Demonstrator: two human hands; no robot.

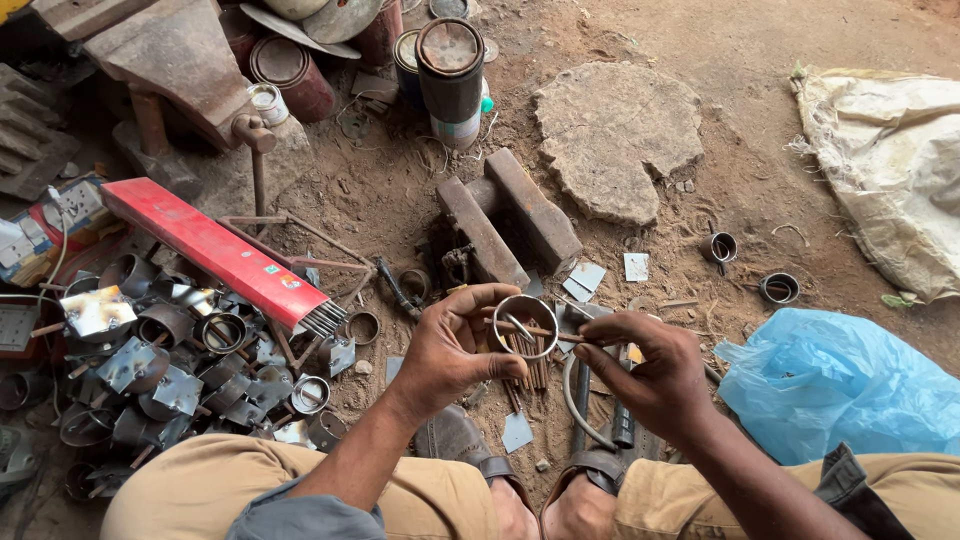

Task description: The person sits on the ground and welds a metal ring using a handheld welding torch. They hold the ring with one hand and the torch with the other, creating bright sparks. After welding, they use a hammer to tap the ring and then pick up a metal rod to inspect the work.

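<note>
fingers of the left hand (450, 350) are closed around a short metal ring (526, 326), pinching its rim so that its open mouth faces up toward the camera. the right hand (655, 372) pinches one thin rod (540, 331) at the right end; the rod's long axis runs left to right, laid across the ring's mouth and pointing toward the left hand. just below the grip a bundle of similar rusty rods (527, 365) lies on the dirt, too crowded to count. one curved grey cable (578, 405) bends beneath the right hand. far left of the grip sits a heap of finished rings with plates (180, 365), and one red box of welding rods (215, 250). two loose rings (779, 288) lie beyond the right hand, above one blue plastic bag (830, 380).
</note>
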